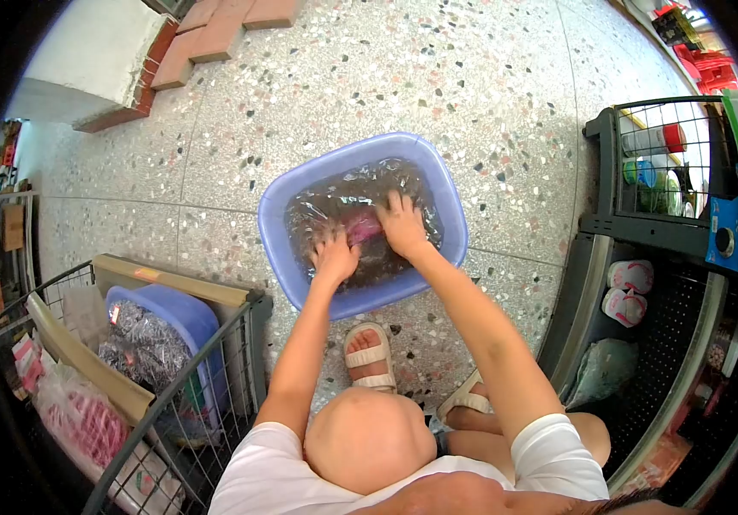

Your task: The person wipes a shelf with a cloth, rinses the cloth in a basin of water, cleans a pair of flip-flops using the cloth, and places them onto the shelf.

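Observation:
A periwinkle-blue plastic basin (276,257) stands on the floor in front of my feet. Inside it lies a dark, glossy mass (326,202) with bright wrinkled reflections; whether this is murky water or clear plastic over dark pieces I cannot tell. My left hand (335,256) reaches into the near left part, fingers apart and resting on the mass. On the right, my right hand (403,225) presses down with spread fingers, slightly blurred. Between both hands shows a pink item (363,227), its kind unclear, close to the fingertips of each.
To the left, a wire-sided rack (172,378) holds another blue basin (206,322) with packaged goods and a bag of pink items (86,412). At right stand a black shelf (661,232) and pink-strapped flip-flops (626,292). Bricks (219,34) lie at the upper left.

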Motion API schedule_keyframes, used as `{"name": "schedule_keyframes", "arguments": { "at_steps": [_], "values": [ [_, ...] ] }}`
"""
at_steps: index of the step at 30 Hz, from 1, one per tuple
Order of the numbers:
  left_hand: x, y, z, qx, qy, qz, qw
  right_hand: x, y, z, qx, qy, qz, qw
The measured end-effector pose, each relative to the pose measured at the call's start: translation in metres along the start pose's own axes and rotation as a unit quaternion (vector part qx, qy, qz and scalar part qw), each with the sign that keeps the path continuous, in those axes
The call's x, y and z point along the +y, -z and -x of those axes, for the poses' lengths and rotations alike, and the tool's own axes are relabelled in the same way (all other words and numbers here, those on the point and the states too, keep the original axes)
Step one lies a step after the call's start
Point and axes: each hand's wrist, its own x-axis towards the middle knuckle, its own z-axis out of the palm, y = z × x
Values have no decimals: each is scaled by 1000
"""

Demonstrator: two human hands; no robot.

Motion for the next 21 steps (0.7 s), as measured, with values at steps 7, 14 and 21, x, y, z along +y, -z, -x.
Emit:
{"name": "schedule_keyframes", "arguments": {
  "at_steps": [7,14,21],
  "values": [
    [0,24,4,-42,68,669,739,-58,77,28,73,92,-378,918],
    [3,47,30,-68,43,831,551,-73,112,32,89,59,-517,849],
    [1,42,49,-164,-22,884,436,-42,69,5,-91,-139,-822,544]
  ]
}}
